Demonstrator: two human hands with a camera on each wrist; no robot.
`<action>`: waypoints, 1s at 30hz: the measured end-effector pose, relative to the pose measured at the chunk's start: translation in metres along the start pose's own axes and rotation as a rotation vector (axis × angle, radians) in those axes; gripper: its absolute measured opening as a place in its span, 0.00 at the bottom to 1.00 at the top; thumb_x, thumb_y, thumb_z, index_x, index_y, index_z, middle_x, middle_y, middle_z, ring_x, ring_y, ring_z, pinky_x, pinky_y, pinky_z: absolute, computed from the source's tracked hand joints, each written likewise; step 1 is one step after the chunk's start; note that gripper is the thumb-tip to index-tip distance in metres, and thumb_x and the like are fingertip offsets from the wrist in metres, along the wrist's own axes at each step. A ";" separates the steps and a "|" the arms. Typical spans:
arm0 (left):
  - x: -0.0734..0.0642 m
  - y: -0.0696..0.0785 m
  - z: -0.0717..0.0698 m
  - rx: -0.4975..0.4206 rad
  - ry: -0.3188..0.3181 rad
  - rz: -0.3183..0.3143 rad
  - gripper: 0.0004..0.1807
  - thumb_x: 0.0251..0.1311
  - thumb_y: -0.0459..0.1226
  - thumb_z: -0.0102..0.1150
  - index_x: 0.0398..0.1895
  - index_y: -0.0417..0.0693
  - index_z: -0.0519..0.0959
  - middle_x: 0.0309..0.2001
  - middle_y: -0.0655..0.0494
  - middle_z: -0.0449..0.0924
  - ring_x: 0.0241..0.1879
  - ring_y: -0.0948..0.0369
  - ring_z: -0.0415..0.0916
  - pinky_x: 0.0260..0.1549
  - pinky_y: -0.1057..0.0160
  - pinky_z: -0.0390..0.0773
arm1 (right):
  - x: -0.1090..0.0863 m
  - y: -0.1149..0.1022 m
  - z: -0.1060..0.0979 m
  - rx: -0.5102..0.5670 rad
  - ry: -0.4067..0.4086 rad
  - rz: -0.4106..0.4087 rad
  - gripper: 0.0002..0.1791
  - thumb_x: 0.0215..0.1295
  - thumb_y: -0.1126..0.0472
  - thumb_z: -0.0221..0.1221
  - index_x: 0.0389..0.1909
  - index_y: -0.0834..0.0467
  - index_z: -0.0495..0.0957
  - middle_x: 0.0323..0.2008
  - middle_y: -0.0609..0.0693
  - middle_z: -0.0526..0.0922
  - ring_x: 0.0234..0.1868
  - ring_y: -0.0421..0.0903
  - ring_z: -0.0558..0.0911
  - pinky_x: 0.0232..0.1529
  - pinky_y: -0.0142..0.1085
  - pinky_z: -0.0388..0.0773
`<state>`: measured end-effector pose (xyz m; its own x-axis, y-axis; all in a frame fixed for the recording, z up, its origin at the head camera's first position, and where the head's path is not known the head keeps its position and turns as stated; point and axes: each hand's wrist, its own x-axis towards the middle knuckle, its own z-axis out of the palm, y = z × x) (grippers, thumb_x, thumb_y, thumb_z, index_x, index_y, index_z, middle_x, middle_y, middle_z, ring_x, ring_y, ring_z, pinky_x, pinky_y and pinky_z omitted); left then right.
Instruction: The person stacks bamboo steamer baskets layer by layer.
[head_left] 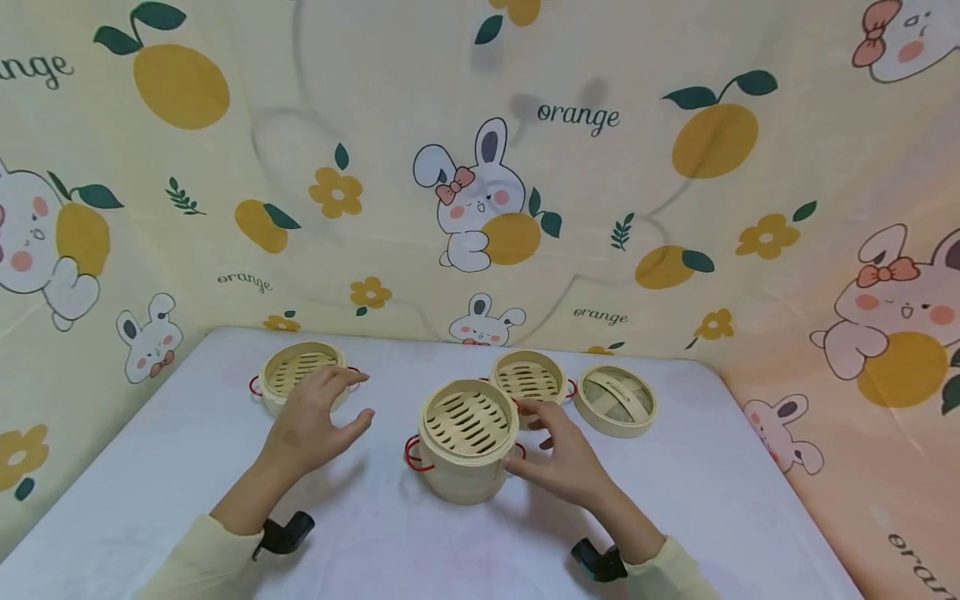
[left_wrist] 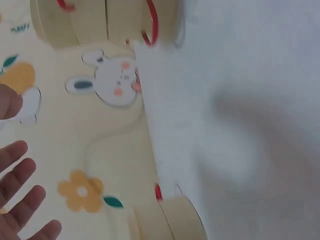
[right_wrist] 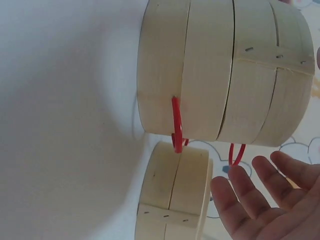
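A stack of two bamboo steamer baskets with red handles stands mid-table, its slatted base showing on top. Close by its right side, my right hand has its fingers spread and loosely bent. In the right wrist view those fingers are apart from the stack; whether the thumb touches it I cannot tell. My left hand hovers in front of another steamer basket at the left, partly hiding it. Its fingers are spread with nothing between them, and that basket lies apart from them.
Behind the stack is a further steamer basket with red handles, partly hidden. To its right lies a round woven bamboo lid with a strap across it. A white cloth covers the table; a printed curtain hangs behind it.
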<state>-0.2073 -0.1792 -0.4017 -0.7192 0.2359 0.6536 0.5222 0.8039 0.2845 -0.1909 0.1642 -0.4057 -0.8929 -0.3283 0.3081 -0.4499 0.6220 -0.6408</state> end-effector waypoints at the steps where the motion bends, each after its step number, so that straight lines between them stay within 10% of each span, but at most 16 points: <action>1: 0.000 -0.004 0.000 0.012 0.002 -0.015 0.23 0.39 0.46 0.63 0.43 0.51 0.75 0.41 0.59 0.74 0.45 0.59 0.69 0.46 0.58 0.66 | 0.000 0.000 0.001 0.002 -0.002 0.000 0.43 0.38 0.37 0.63 0.58 0.48 0.63 0.50 0.43 0.69 0.45 0.44 0.74 0.35 0.39 0.73; 20: -0.008 -0.076 0.016 0.172 -0.085 -0.240 0.26 0.38 0.46 0.63 0.44 0.46 0.75 0.42 0.48 0.76 0.45 0.47 0.70 0.40 0.45 0.68 | 0.004 -0.002 0.009 0.017 -0.028 0.029 0.49 0.35 0.34 0.63 0.61 0.48 0.58 0.47 0.41 0.69 0.43 0.42 0.74 0.36 0.41 0.74; 30: -0.015 -0.083 0.018 0.207 -0.095 -0.273 0.17 0.41 0.42 0.61 0.38 0.52 0.78 0.41 0.50 0.77 0.44 0.48 0.68 0.39 0.44 0.63 | 0.005 -0.004 0.012 0.014 -0.025 0.041 0.49 0.34 0.33 0.63 0.60 0.45 0.58 0.46 0.41 0.69 0.41 0.43 0.74 0.36 0.42 0.73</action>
<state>-0.2487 -0.2395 -0.4479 -0.8638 0.0387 0.5024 0.2081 0.9355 0.2856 -0.1936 0.1519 -0.4101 -0.9095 -0.3210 0.2640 -0.4129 0.6254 -0.6621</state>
